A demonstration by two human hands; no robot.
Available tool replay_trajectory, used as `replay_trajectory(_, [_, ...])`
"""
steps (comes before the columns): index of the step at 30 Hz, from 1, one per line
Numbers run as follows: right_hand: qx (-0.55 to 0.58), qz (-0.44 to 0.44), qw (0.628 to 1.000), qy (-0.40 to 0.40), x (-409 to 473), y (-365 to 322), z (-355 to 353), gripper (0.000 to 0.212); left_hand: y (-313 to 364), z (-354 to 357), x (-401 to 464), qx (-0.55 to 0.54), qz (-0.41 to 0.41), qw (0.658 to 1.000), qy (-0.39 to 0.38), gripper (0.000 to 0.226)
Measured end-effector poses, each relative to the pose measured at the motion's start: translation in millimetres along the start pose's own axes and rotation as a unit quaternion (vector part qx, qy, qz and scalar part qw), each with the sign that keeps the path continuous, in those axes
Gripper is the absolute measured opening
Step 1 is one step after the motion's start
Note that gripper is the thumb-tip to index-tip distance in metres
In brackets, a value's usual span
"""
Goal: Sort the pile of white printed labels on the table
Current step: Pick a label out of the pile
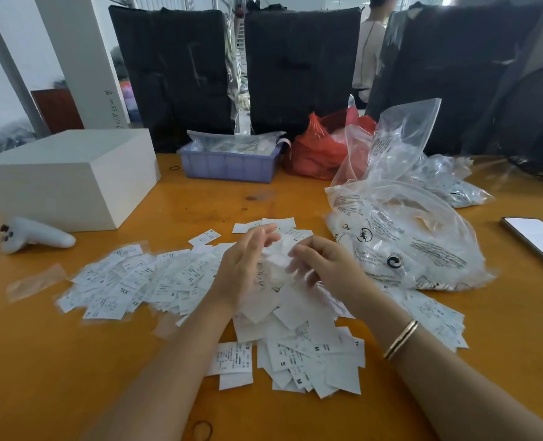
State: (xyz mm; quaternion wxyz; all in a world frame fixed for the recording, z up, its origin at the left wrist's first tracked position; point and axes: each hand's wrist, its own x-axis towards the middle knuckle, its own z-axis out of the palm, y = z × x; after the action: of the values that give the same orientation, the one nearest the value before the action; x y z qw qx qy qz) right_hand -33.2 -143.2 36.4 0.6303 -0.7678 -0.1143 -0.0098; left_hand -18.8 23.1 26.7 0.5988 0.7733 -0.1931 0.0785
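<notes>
Bright, even indoor light, soft shadows on orange table point(72, 361). Glare on clear plastic bags point(403, 237) and phone screen point(534, 237) right of them. Both hands motion-blurred. Wide-angle bending toward edges; background behind bags bit soft.

Single head view, looking forward and down, close over orange table point(72, 361), bags behind.
</notes>
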Motion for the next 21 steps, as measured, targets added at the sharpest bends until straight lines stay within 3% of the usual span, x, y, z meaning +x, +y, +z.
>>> replay_trajectory(5, [-0.071, -0.045, 0.996, 0.01, 2.1, 5.1, 3.9, 0.022, -1.7, -1.8, 2.1, 0.048, 0.008, 0.999, -0.013, 0.011])
replay_trajectory(9, [-0.153, -0.06, 0.98, 0.111, 4.1, 10.5, 2.6, 0.018, -9.5, -2.3, 4.6, 0.046, 0.002, 0.999, 0.023, 0.016])
replay_trajectory(11, [-0.281, -0.063, 0.946, 0.15, 2.2, 15.2, 1.1, 0.018, -12.9, -3.3, 6.1, 0.032, -0.008, 0.997, 0.063, 0.014])
replay_trajectory(15, [-0.509, -0.015, 0.856, 0.09, -5.2, 20.5, 7.1, 0.048, -15.8, -3.6, 7.7, -0.015, -0.037, 0.994, 0.1, 0.009])
replay_trajectory(17, [-0.529, -0.011, 0.843, 0.094, -6.0, 17.1, 10.5, 0.044, -15.5, -3.1, 7.4, -0.013, -0.036, 0.994, 0.105, 0.008])
replay_trajectory(21, [-0.498, -0.037, 0.858, 0.12, -8.4, 13.7, 11.1, 0.031, -16.3, -2.3, 7.2, 0.0, -0.035, 0.994, 0.108, 0.006])
